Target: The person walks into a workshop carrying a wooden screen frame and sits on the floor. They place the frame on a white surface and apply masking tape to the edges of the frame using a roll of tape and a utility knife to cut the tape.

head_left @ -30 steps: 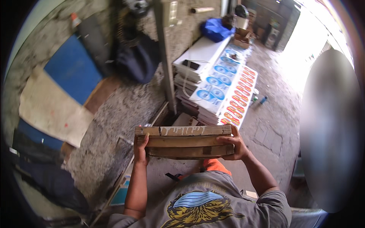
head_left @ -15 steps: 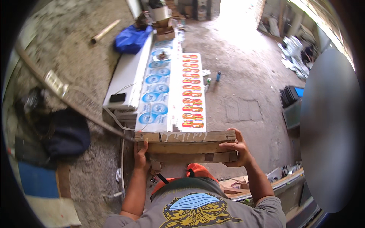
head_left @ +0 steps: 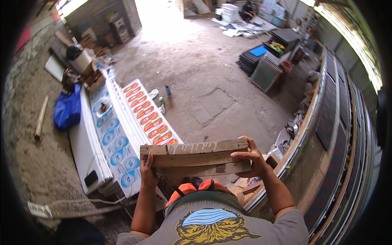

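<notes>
Between my two hands is a stack of three wooden bars [head_left: 194,158], seen edge-on, with white drips along its top edge and a dark patch on the lowest bar. The stack is held level in front of my body. My left hand [head_left: 148,170] grips its left end, thumb up along the near side. Around the right end my right hand [head_left: 253,160] is closed, fingers over the top corner and thumb across the near face. Whether the bars are parts of larger frames cannot be made out.
Stacked white sheets with blue prints [head_left: 116,141] and red-orange prints [head_left: 148,113] lie at left, beside a dark phone [head_left: 91,178] and blue bag [head_left: 67,107]. A long rack of panels [head_left: 314,118] runs along the right. Dark panels [head_left: 249,61] and a person [head_left: 247,11] are farther back.
My view has swung to the right, so the printed sheets now sit farther left and the rack shows at right. Both hands still hold the wooden bars.
</notes>
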`<state>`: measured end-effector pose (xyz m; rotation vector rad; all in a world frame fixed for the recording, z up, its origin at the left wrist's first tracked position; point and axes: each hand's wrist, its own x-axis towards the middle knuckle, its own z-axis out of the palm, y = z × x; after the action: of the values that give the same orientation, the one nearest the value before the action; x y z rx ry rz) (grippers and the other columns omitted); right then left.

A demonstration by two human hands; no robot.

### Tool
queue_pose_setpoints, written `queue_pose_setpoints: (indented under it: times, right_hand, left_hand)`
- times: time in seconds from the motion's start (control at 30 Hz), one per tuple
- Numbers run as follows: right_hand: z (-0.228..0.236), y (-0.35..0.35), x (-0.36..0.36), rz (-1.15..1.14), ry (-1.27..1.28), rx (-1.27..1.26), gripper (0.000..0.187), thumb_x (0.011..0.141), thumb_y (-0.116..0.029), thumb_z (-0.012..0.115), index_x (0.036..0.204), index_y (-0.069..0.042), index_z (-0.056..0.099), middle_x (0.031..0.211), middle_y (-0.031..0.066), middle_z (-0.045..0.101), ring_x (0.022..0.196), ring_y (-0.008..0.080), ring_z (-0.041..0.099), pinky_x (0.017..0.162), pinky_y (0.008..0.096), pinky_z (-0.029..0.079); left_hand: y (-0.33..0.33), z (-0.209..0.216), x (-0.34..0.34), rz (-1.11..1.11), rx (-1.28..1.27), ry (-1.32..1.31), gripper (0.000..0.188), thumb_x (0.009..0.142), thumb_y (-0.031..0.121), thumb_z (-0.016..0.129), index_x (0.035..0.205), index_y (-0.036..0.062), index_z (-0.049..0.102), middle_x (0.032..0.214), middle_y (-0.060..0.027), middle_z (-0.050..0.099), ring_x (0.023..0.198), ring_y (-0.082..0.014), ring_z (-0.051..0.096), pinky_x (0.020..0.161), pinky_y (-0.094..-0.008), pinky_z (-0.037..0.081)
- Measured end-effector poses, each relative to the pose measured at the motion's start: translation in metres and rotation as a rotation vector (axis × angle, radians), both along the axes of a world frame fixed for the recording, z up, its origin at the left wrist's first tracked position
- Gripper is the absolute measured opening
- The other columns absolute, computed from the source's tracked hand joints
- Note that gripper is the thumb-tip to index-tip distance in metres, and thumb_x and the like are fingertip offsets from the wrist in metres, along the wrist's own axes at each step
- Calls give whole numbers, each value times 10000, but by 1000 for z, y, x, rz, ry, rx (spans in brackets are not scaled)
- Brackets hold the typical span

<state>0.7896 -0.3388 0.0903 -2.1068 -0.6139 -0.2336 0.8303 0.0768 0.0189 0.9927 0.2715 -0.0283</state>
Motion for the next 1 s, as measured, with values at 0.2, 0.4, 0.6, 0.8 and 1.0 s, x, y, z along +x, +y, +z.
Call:
queue_pose_setpoints:
  times: [0.2,0.4,0.6,0.8,1.0]
  right_hand:
    - [-6,-29,-7,-179,-68,-21,777,481,-155,928,1237,-237,767,1420,238,493,1329,442,525,1055,528,510]
    - [-20,-76,10,-357,-22,36,781,481,-173,957,1236,-236,767,1448,237,436,1292,417,559,1045,487,523]
    - [-39,-159,67,-411,32,114,781,465,-204,951,1224,-217,767,1431,267,457,1305,433,527,1071,485,468]
    - [-19,-246,147,-412,-6,64,766,452,-180,932,1199,-217,770,1427,266,461,1285,427,543,1045,479,491]
    - [6,-317,246,-341,-78,-15,735,454,-129,924,1170,-213,781,1444,236,432,1222,395,614,953,459,605]
  left_hand:
    - [-43,-1,81,-202,2,-34,494,1009,235,697,1434,91,489,1342,-85,609,1222,-214,603,1043,-386,508]
    - [-113,-17,159,-321,29,-20,574,995,234,722,1478,74,458,1350,-84,601,1236,-209,583,1073,-368,468]
    - [-206,-22,238,-400,59,-14,633,1005,225,707,1543,71,410,1437,-85,552,1309,-199,529,1119,-361,414]
    - [-291,-10,312,-379,39,-17,631,1012,221,697,1555,80,406,1466,-71,541,1329,-196,517,1130,-353,394]
    - [-350,-3,379,-294,42,-72,619,1025,280,681,1559,125,409,1340,-45,591,1246,-188,570,1080,-367,460]
